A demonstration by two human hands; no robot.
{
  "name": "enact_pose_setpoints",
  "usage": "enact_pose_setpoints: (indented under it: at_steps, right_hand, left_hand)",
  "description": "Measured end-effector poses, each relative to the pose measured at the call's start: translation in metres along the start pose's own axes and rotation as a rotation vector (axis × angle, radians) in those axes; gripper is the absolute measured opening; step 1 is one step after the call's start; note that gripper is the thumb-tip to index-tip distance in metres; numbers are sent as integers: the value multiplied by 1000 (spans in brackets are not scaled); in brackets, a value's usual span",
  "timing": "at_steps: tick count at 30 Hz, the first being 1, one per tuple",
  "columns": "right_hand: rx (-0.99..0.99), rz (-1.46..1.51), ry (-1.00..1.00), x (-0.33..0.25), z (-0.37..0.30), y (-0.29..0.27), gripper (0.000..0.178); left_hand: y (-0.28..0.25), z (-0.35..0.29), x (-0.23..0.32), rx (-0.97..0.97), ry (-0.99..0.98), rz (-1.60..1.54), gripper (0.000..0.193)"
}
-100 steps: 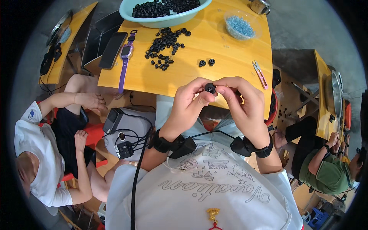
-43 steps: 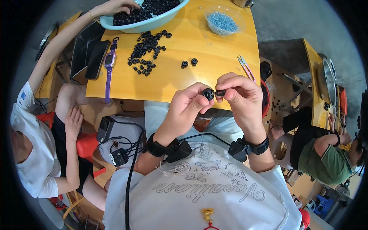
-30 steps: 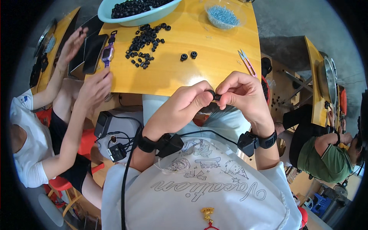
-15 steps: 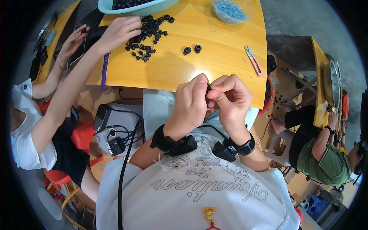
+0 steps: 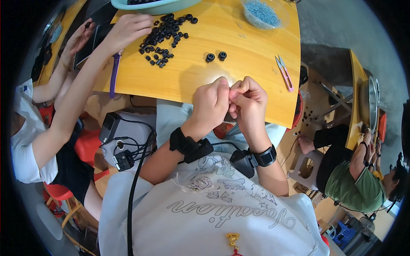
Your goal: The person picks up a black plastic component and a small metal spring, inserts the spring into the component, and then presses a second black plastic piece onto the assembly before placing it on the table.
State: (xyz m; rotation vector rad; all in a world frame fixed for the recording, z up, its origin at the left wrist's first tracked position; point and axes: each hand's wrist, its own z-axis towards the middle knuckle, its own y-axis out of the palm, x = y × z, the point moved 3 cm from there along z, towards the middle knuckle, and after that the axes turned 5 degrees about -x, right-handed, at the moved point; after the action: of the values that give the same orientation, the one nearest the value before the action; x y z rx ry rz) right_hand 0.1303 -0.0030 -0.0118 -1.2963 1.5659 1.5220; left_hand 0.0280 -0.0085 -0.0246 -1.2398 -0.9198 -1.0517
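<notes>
My left hand point(image 5: 211, 101) and my right hand point(image 5: 251, 100) meet over the table's front edge, fingertips pinched together. Almost everything between them is hidden; half a second ago a small black part showed at the left fingertips. Two black ring-shaped parts, one on the left point(image 5: 209, 57) and one on the right point(image 5: 222, 56), stand on the table just beyond my hands. To their left lies a loose pile of small black parts point(image 5: 164, 36). Pink-handled thread snips point(image 5: 285, 74) lie open to the right of my hands.
The wooden table point(image 5: 252, 47) bears a pale blue basin point(image 5: 171, 6) of black parts and a clear bowl point(image 5: 275, 25) of small blue pieces. A co-worker's hand point(image 5: 132, 29) is at the pile. Another person point(image 5: 356, 181) sits far right. A black cable point(image 5: 132, 205) runs past my left side.
My right hand has drawn in against my left, and the black part between them has gone from sight. The co-worker's near hand has moved slightly left, off the pile.
</notes>
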Motion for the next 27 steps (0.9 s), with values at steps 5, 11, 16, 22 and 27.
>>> enact_pose_setpoints:
  at_steps: [5, 11, 16, 22, 27]
  right_hand:
    - [29, 27, 84, 3, 10, -2, 22]
    - [-15, -125, -77, 3, 16, -1, 25]
    - [-64, -205, 69, -5, 18, -3, 25]
    - [-161, -357, -80, -5, 25, -6, 19]
    - [-234, -342, -51, -6, 27, -7, 16]
  left_hand:
    - [2, 4, -9, 17, -57, 11, 36]
    - [3, 8, -12, 35, -107, 53, 36]
    - [2, 8, -12, 36, -75, 63, 32]
    - [-1, 11, -7, 51, -90, 4, 29]
    - [-2, 12, -10, 7, -110, 9, 29]
